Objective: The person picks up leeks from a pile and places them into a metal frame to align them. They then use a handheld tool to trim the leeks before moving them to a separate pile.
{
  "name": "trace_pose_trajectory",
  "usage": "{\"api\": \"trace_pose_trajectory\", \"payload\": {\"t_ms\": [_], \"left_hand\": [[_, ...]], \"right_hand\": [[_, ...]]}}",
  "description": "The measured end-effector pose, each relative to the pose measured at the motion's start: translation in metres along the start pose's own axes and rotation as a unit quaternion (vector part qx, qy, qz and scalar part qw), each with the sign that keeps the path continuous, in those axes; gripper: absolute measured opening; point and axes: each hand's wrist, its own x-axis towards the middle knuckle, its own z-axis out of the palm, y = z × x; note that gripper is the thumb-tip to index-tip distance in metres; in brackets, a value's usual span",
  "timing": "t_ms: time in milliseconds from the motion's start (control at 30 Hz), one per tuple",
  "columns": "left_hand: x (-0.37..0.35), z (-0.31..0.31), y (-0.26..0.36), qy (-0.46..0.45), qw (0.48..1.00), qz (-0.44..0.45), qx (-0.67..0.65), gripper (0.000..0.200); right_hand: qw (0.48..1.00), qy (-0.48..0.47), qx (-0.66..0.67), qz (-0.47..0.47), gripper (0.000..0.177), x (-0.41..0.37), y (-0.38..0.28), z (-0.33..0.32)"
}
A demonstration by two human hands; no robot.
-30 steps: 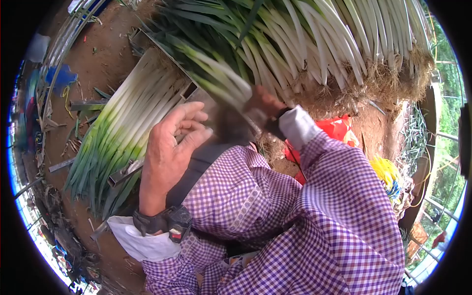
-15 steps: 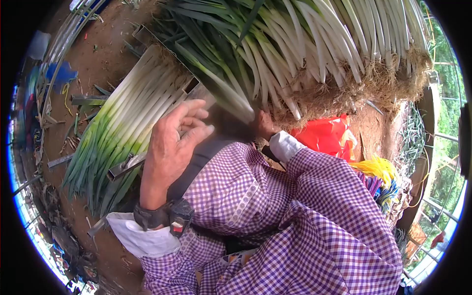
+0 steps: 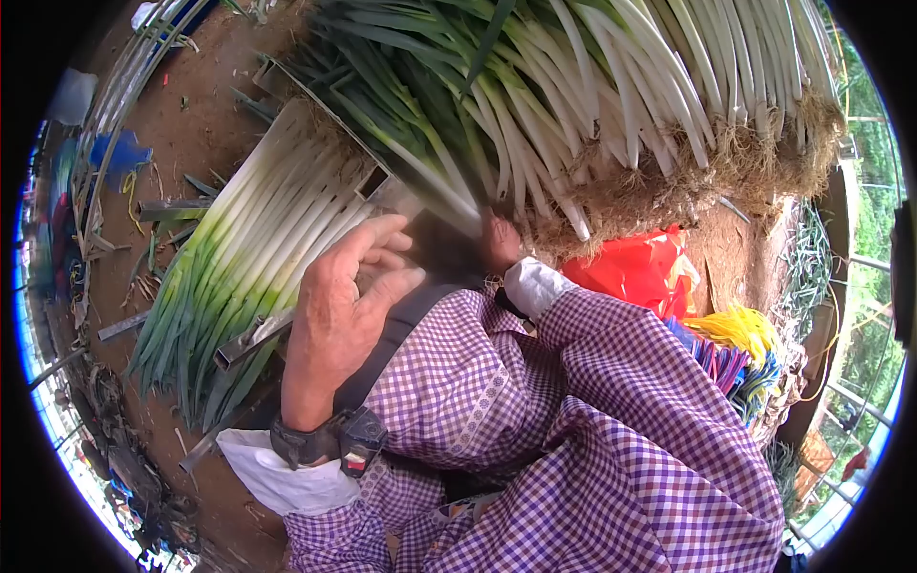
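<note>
Leek stalk point(image 3: 430, 181), motion-blurred, clasped at root end by right hand point(image 3: 500, 242), at edge of heaped pile point(image 3: 630, 95). Left hand point(image 3: 344, 304) held just beside, fingers loosely curled, nothing held. Step judged: stalk drawn from pile. Next move: left-hand support needed, alignment with laid bundle point(image 3: 253, 234)

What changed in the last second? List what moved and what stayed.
The right hand drew back toward the body, dragging a blurred leek with it from the big pile. The left hand stayed open beside it, barely shifting; the trimmed row lay unchanged.
</note>
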Motion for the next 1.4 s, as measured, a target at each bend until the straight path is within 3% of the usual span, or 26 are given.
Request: {"api": "trace_pose_trajectory", "payload": {"t_ms": [67,267,367,467,667,767,867,1067,1167,1267,1367,1400], "left_hand": [[-0.001,0.0,0.0,-0.008,1.0,0.005,0.003,0.048],[0.0,0.003,0.001,-0.012,1.0,0.016,-0.007,0.049],[0.001,0.003,0.002,-0.018,1.0,0.017,-0.012,0.049],[0.002,0.002,0.002,-0.018,1.0,0.018,-0.006,0.049],[0.004,0.003,0.003,-0.029,0.999,0.021,0.005,0.05],[0.005,0.004,0.002,-0.026,0.999,0.026,0.003,0.05],[0.006,0.004,0.002,-0.026,0.999,0.02,0.007,0.05],[0.008,0.003,0.002,-0.03,0.999,0.015,0.007,0.049],[0.007,0.002,0.001,-0.028,1.0,0.01,-0.006,0.048],[0.006,0.001,0.001,-0.032,0.999,0.004,-0.011,0.047],[0.007,0.0,0.0,-0.026,0.999,0.001,-0.034,0.047],[0.008,-0.001,0.0,-0.023,0.999,0.001,-0.046,0.046]], "right_hand": [[0.991,-0.105,0.008,0.082,0.038,0.007,-0.008,-0.011],[0.986,-0.155,-0.029,0.06,0.046,0.02,-0.003,-0.014],[0.957,-0.276,-0.038,0.084,0.042,0.031,-0.01,-0.029],[0.958,-0.266,-0.002,0.104,0.04,0.023,-0.013,-0.016],[0.994,-0.061,-0.049,0.07,0.063,-0.007,-0.023,0.021],[0.981,-0.176,0.012,0.079,0.069,0.002,-0.026,0.002],[0.967,-0.22,0.04,0.123,0.07,0.012,-0.043,-0.026],[0.953,-0.279,0.033,0.116,0.076,0.021,-0.015,-0.004],[0.955,-0.26,0.082,0.115,0.083,0.027,-0.009,-0.008],[0.926,-0.33,0.107,0.145,0.084,0.045,-0.022,-0.054],[0.894,-0.384,0.209,0.097,0.079,0.069,0.004,-0.076],[0.899,-0.386,0.15,0.14,0.071,0.078,-0.051,-0.148]]}}
